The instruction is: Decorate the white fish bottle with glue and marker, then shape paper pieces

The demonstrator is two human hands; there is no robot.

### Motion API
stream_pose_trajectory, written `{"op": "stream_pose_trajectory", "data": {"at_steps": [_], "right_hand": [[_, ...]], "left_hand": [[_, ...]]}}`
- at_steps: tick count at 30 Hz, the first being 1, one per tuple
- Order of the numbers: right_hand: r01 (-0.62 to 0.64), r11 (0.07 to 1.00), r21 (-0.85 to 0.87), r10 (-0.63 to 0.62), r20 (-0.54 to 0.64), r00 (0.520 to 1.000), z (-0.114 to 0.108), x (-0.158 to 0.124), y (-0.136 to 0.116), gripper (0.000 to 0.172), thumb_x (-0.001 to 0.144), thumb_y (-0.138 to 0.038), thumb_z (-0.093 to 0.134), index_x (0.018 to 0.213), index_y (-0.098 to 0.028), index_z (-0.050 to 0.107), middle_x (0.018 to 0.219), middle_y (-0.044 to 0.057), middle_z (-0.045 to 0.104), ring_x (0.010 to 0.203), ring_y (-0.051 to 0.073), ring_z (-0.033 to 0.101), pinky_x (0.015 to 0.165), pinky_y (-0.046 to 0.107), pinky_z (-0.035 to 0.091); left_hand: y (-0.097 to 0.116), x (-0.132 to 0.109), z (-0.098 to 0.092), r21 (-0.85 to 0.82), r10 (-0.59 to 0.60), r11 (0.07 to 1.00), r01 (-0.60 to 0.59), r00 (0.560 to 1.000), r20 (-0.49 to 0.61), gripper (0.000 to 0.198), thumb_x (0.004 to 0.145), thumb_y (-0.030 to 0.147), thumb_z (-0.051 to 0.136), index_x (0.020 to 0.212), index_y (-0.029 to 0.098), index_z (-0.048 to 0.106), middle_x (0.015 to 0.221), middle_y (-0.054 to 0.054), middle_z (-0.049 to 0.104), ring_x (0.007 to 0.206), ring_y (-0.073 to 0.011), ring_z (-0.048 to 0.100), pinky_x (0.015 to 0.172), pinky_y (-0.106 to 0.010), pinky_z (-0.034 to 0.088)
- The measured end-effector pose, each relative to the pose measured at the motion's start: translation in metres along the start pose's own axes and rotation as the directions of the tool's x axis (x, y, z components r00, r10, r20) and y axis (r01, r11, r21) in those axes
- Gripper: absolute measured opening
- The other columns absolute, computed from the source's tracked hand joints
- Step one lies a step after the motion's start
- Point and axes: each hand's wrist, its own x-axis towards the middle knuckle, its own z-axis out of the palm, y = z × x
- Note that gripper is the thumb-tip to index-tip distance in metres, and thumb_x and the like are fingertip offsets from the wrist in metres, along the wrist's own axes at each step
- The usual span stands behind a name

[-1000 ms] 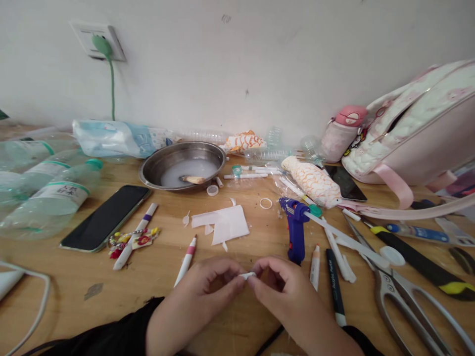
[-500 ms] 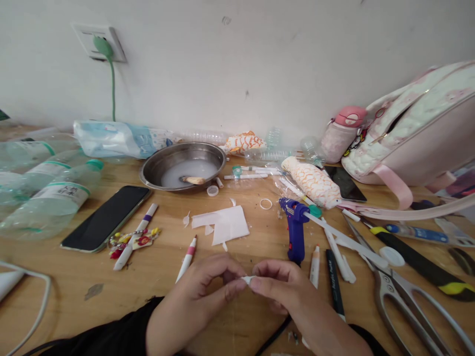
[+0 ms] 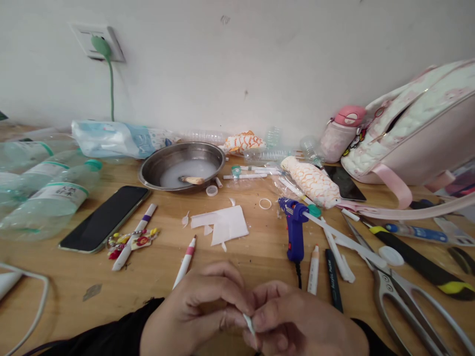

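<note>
My left hand (image 3: 202, 309) and my right hand (image 3: 293, 316) meet at the bottom middle, fingertips pinched together. Between them is a small white piece (image 3: 249, 324), narrow like rolled or folded paper; most of it is hidden by the fingers. Beyond the hands lies a cut sheet of white paper (image 3: 232, 225) with little scraps around it. A marker with a pink band (image 3: 185, 259) lies just past my left hand. A blue glue gun (image 3: 296, 235) rests beyond my right hand, a long white strip running by its back end. An orange-tipped marker (image 3: 313, 269) lies near it.
A steel bowl (image 3: 181, 170) of cloudy liquid holds a brush. Left are a phone (image 3: 106, 217) and plastic bottles (image 3: 55, 198). Right are large scissors (image 3: 401, 296), a black-and-yellow cutter (image 3: 419, 262), a painted fish shape (image 3: 311, 183) and a backpack (image 3: 419, 128).
Both hands have moved down, closer to me, still pinching the white piece. It now slants downward between the fingers. More of the glue gun's cord and the orange-tipped marker shows.
</note>
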Motion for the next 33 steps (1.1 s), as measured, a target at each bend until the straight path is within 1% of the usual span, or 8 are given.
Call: {"op": "stream_pose_trajectory", "data": {"at_steps": [3, 6, 9, 15, 20, 25, 28, 33], "right_hand": [[0.031, 0.998, -0.059, -0.034, -0.054, 0.998, 0.004, -0.001, -0.003, 0.016, 0.071, -0.025, 0.064, 0.077, -0.014, 0.055, 0.06, -0.002, 0.058, 0.034, -0.001, 0.03, 0.034, 0.016, 0.013], [0.156, 0.975, -0.155, -0.174, -0.109, 0.979, 0.007, 0.0, -0.004, 0.027, 0.073, -0.041, 0.061, 0.079, -0.016, 0.054, 0.061, -0.003, 0.056, 0.035, 0.0, 0.028, 0.034, 0.016, 0.014], [0.246, 0.928, -0.28, -0.303, -0.185, 0.935, 0.006, 0.004, -0.002, 0.03, 0.072, -0.043, 0.062, 0.081, -0.016, 0.054, 0.064, -0.003, 0.055, 0.037, 0.0, 0.028, 0.035, 0.016, 0.016], [0.279, 0.8, -0.532, -0.486, -0.3, 0.821, 0.001, 0.01, 0.004, 0.021, 0.071, -0.034, 0.065, 0.077, -0.017, 0.055, 0.061, -0.007, 0.044, 0.044, 0.003, 0.025, 0.037, 0.019, 0.015], [0.28, 0.717, -0.638, -0.564, -0.294, 0.772, 0.005, 0.009, 0.002, 0.016, 0.072, -0.03, 0.061, 0.071, -0.017, 0.054, 0.059, -0.006, 0.042, 0.053, 0.005, 0.035, 0.048, 0.018, 0.028], [0.25, 0.761, -0.599, -0.511, -0.315, 0.8, 0.008, 0.009, -0.003, 0.017, 0.069, -0.031, 0.062, 0.067, -0.015, 0.054, 0.056, -0.006, 0.045, 0.048, 0.004, 0.034, 0.044, 0.018, 0.025], [0.192, 0.867, -0.46, -0.388, -0.381, 0.839, 0.008, 0.007, -0.003, 0.02, 0.066, -0.033, 0.064, 0.068, -0.015, 0.055, 0.052, -0.007, 0.047, 0.039, 0.002, 0.027, 0.038, 0.019, 0.015], [0.181, 0.958, -0.224, -0.248, -0.325, 0.913, 0.008, 0.001, -0.002, 0.018, 0.065, -0.029, 0.066, 0.067, -0.013, 0.057, 0.054, -0.005, 0.052, 0.036, -0.001, 0.028, 0.038, 0.017, 0.014]], "left_hand": [[-0.001, 0.002, 0.0, 0.002, -0.104, 0.995, 0.104, 0.993, -0.057, 0.008, 0.078, 0.022, 0.061, 0.073, 0.02, 0.065, 0.071, 0.001, 0.057, 0.069, -0.0125, 0.056, 0.065, -0.022, 0.044], [-0.004, 0.006, 0.001, -0.062, -0.241, 0.97, 0.235, 0.96, -0.142, 0.011, 0.077, 0.025, 0.059, 0.068, 0.019, 0.058, 0.067, 0.003, 0.051, 0.065, -0.0116, 0.05, 0.063, -0.023, 0.04], [-0.007, 0.009, 0.003, -0.165, -0.34, 0.935, 0.313, 0.924, -0.175, 0.014, 0.074, 0.03, 0.059, 0.068, 0.018, 0.053, 0.063, 0.005, 0.046, 0.058, -0.0102, 0.044, 0.057, -0.023, 0.037], [-0.008, 0.012, 0.006, -0.166, -0.373, 0.924, 0.346, 0.91, -0.181, 0.014, 0.071, 0.03, 0.058, 0.067, 0.018, 0.052, 0.063, 0.005, 0.046, 0.056, -0.0096, 0.042, 0.055, -0.023, 0.035], [-0.009, 0.012, 0.006, -0.152, -0.387, 0.918, 0.367, 0.911, -0.143, 0.013, 0.071, 0.031, 0.057, 0.071, 0.018, 0.054, 0.062, 0.005, 0.046, 0.057, -0.0103, 0.042, 0.055, -0.023, 0.035], [-0.008, 0.01, 0.006, -0.048, -0.359, 0.933, 0.355, 0.925, -0.128, 0.013, 0.074, 0.03, 0.054, 0.074, 0.017, 0.057, 0.067, 0.001, 0.052, 0.062, -0.0135, 0.048, 0.06, -0.027, 0.038], [-0.007, 0.007, 0.004, 0.049, -0.275, 0.958, 0.283, 0.953, -0.124, 0.012, 0.077, 0.029, 0.053, 0.074, 0.018, 0.059, 0.07, 0.0, 0.054, 0.068, -0.0156, 0.052, 0.065, -0.029, 0.041], [-0.005, 0.005, 0.002, 0.091, -0.142, 0.984, 0.151, 0.985, -0.093, 0.008, 0.08, 0.025, 0.055, 0.078, 0.019, 0.061, 0.073, -0.001, 0.056, 0.07, -0.0148, 0.053, 0.066, -0.027, 0.043]]}}
